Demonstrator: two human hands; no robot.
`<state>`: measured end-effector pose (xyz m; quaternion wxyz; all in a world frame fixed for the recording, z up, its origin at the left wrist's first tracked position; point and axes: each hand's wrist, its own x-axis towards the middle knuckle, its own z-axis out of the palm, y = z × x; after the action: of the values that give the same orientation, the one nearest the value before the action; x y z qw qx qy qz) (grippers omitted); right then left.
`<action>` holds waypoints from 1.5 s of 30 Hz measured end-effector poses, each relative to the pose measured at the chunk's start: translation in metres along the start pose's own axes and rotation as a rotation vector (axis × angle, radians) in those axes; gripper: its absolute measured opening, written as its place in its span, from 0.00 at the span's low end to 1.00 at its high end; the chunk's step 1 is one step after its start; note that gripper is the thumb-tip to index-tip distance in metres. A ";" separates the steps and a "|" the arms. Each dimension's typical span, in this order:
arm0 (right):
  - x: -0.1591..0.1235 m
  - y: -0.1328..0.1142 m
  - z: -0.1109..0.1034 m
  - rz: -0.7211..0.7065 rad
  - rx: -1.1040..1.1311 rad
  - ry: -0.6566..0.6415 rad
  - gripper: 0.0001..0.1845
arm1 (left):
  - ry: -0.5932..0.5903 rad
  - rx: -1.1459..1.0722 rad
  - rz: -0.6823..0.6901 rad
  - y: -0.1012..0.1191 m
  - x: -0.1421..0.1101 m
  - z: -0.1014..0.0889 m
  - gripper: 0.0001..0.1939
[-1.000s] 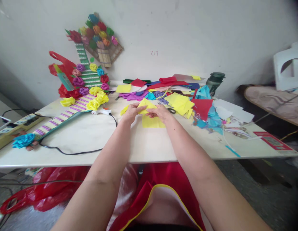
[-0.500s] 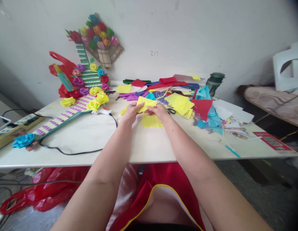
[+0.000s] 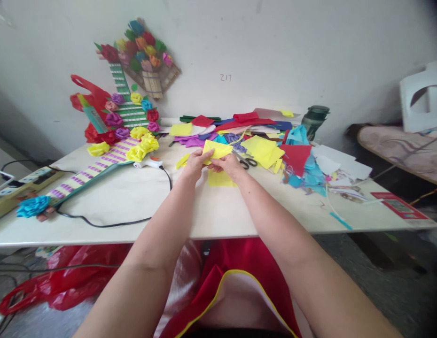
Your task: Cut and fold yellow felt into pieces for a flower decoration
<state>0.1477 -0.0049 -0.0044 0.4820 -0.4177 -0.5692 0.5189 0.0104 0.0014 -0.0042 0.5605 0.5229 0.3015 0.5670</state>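
Note:
Between my two hands is a small yellow crepe-like sheet (image 3: 218, 149), raised above the table. My left hand (image 3: 196, 164) pinches its left edge, thumb on top. My right hand (image 3: 230, 165) has its fingers closed at the sheet's lower edge, close to the left fingertips. Below them another yellow piece (image 3: 221, 179) lies flat on the table, partly covered by my hands. A further yellow strip (image 3: 182, 161) shows just left of my left hand. Dark-handled scissors (image 3: 249, 163) lie right of my right hand, their blades hidden.
Coloured sheets (image 3: 236, 124) are piled along the wall, with yellow sheets (image 3: 263, 149) nearer. A white glue gun (image 3: 148, 164) and its black cord lie left. Paper flowers decorate a striped guitar-shaped piece (image 3: 132, 115). A dark bottle (image 3: 315, 121) stands at the back right of the table (image 3: 218, 216).
My right hand has shifted slightly left along the yellow sheet, toward my left hand. More of the scissors' handles shows. The sheet's upper face is turned a little more toward me.

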 end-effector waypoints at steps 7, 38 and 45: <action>0.000 0.003 0.003 -0.003 -0.018 -0.034 0.16 | -0.003 -0.035 -0.014 0.002 -0.002 0.005 0.17; 0.003 -0.010 -0.022 0.005 0.107 0.101 0.16 | 0.059 0.184 -0.059 -0.002 0.006 -0.015 0.20; 0.013 0.001 -0.028 -0.020 0.016 0.082 0.12 | -0.043 0.225 -0.138 -0.002 0.007 -0.017 0.21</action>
<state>0.1724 0.0127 -0.0041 0.5134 -0.4292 -0.5488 0.5009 -0.0040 0.0124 -0.0087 0.5421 0.5727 0.3864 0.4783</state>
